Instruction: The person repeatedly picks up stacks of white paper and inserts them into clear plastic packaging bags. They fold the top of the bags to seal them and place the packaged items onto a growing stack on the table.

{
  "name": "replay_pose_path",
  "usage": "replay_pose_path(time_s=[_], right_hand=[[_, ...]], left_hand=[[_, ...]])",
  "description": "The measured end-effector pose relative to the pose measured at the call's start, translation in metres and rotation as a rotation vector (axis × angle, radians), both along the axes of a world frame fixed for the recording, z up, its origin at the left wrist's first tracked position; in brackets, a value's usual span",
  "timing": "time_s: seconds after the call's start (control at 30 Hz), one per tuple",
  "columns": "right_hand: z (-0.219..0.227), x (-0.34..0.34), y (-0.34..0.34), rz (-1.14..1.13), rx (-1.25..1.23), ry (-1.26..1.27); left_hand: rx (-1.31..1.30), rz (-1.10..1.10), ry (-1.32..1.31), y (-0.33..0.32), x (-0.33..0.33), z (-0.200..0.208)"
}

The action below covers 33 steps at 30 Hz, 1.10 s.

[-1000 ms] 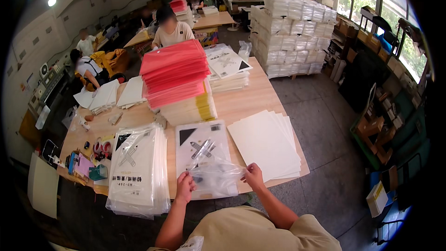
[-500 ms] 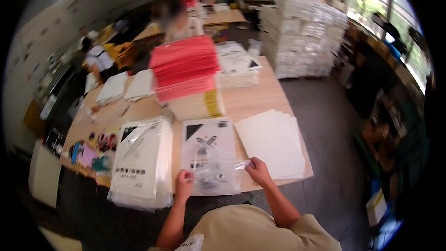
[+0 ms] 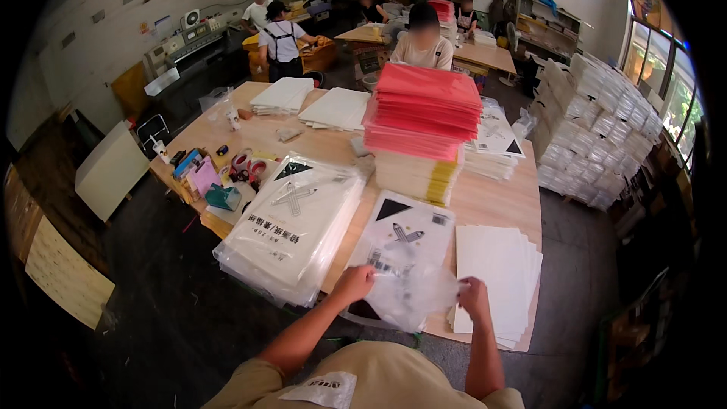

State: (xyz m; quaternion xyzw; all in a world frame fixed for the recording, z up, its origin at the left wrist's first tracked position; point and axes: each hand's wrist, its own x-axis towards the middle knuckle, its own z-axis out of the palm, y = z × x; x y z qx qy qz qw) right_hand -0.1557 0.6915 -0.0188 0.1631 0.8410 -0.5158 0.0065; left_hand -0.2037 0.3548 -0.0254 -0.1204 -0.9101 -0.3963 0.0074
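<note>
My left hand [image 3: 354, 282] and my right hand [image 3: 474, 295] each grip a side of a clear plastic bag [image 3: 413, 291] at the near edge of the wooden table [image 3: 496, 201]. The bag is held over a white printed sheet [image 3: 405, 235] with black marks that lies flat on the table. Left of it rests a thick stack of bagged printed sheets [image 3: 291, 223]. A pile of blank white sheets [image 3: 496, 276] lies just right of my right hand.
A tall pile of red and yellow-edged packets [image 3: 420, 129] stands mid-table. Tape rolls and small tools [image 3: 223, 170] lie at the left end. Stacked white bundles [image 3: 598, 129] fill the floor at right. Several people work at tables farther back.
The view has swung left and the table now sits more to the right. Both hands still hold the clear bag, which now hangs lower over the near edge of the printed sheet.
</note>
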Motion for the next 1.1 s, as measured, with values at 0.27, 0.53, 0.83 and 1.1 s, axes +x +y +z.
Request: replay_pose_path(time_s=[0.27, 0.53, 0.83, 1.1], right_hand=[[0.183, 0.002, -0.030, -0.228, 0.327, 1.455], [-0.070, -0.017, 0.016, 0.464, 0.561, 0.482], [0.170, -0.008, -0.016, -0.150, 0.434, 1.422], [-0.107, 0.020, -0.012, 0.385, 0.423, 0.338]], left_hand=[[0.316, -0.013, 1.256, 0.008, 0.019, 0.227], [0.030, -0.016, -0.007, -0.057, 0.023, -0.060], [0.251, 0.119, 1.361, -0.021, 0.026, 0.222], [-0.113, -0.033, 0.194, -0.055, 0.016, -0.064]])
